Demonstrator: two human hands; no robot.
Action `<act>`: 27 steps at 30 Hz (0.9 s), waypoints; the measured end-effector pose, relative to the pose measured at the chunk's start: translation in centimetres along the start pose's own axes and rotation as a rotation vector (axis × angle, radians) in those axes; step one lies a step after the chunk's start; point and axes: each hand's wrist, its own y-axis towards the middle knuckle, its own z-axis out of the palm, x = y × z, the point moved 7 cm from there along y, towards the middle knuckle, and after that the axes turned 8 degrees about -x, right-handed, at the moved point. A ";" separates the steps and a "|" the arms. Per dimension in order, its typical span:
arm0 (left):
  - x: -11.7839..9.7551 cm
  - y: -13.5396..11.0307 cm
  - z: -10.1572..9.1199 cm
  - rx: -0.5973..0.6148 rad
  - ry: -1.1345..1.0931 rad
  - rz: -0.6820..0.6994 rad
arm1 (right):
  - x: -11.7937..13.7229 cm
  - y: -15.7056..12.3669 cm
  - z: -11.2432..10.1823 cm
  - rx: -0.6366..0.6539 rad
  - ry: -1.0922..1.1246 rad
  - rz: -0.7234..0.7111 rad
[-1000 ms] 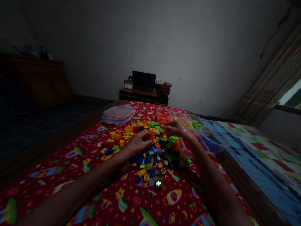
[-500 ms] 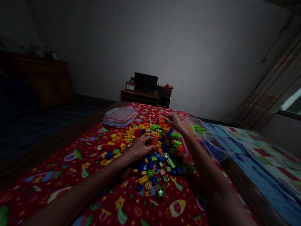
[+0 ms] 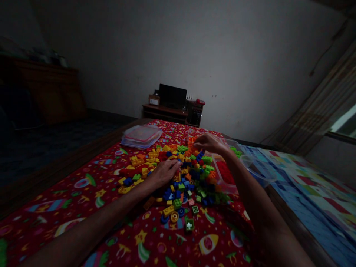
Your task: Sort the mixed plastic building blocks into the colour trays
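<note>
My left hand [image 3: 166,173] rests over the middle of a heap of toy building bricks [image 3: 182,187], its fingers stretched forward onto the pieces. Nothing shows in its grip, though the thumb is hidden. At the heap's far side, my right hand [image 3: 209,143] is bent downward, with fingers closed at an orange brick [image 3: 190,152]. Just beyond those fingertips, more orange bricks [image 3: 191,141] lie in a clear plastic box. The heap mixes yellow, blue, green, red and orange pieces. Beside my right hand is a blue brick [image 3: 199,155].
Clear lids [image 3: 141,135] are stacked at the far left of the red patterned cloth [image 3: 111,218]. On the right stand a clear box with red bricks [image 3: 224,171], another with green bricks [image 3: 236,151] and a round clear tub [image 3: 258,168]. A monitor [image 3: 172,96] stands beyond.
The orange brick by my left fingertips has gone from there, and those fingers have come together. My right hand has shifted slightly, with an orange brick now at its fingertips. Red bricks in the box now show.
</note>
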 end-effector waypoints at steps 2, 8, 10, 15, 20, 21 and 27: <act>0.0 0.0 0.1 0.009 0.018 0.015 | -1.6 1.5 -2.4 -0.170 -0.014 0.086; -0.2 0.0 0.4 0.024 0.058 0.054 | -4.3 3.6 -5.0 -0.461 -0.210 0.285; -0.3 -0.1 0.5 0.028 0.064 0.055 | -3.7 3.2 -4.0 -0.432 -0.261 0.243; -0.4 -0.1 0.6 0.011 0.066 0.068 | -1.3 0.8 -0.7 -0.294 -0.310 0.082; -0.2 -0.1 0.9 0.022 0.060 0.070 | -0.1 -1.1 2.1 -0.130 -0.264 0.026; -0.1 -0.1 1.0 0.033 0.067 0.068 | 0.0 -1.4 2.7 -0.095 -0.254 0.012; -0.1 -0.2 1.2 0.053 0.099 0.081 | 0.2 -2.8 6.3 -0.039 -0.180 -0.126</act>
